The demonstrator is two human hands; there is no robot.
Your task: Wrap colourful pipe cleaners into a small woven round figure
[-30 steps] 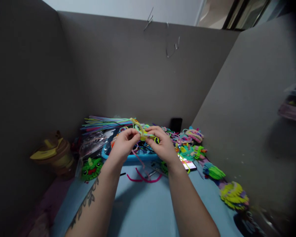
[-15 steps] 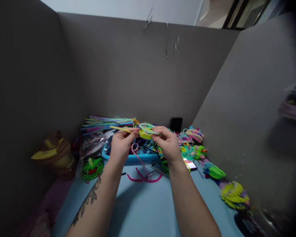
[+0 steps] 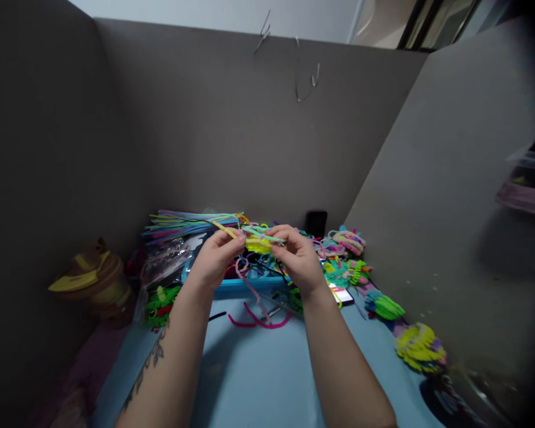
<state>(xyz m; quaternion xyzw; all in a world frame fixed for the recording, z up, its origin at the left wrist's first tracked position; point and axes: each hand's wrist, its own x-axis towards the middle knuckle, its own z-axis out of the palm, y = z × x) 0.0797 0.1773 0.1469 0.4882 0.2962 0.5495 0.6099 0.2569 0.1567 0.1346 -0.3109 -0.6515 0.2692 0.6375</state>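
Between my hands is a yellow pipe-cleaner piece [image 3: 258,245] with mint green and lilac stems along its top. My left hand [image 3: 222,249] is closed, pinching its left end, and a pale yellow stem [image 3: 223,228] pokes up leftward past the fingers. At the right end, the thumb and fingers of my right hand [image 3: 294,254] are closed on it, with a mint green stem [image 3: 267,236] running into the grip. A pink fuzzy stem [image 3: 249,284] hangs below. Fingers cover both ends of the piece.
Behind my hands stands a blue tray [image 3: 243,285] of tangled stems, with a bundle of stems [image 3: 187,223] at back left. Bright pink stems [image 3: 267,324] lie on the blue table [image 3: 258,374]. Finished fuzzy pieces [image 3: 421,348] line the right side; a phone [image 3: 342,295] lies nearby.
My left hand has turned slightly and shifted left and down. The pale yellow stem now tilts more steeply. Both hands still grip the yellow piece, and the camera view has shifted slightly.
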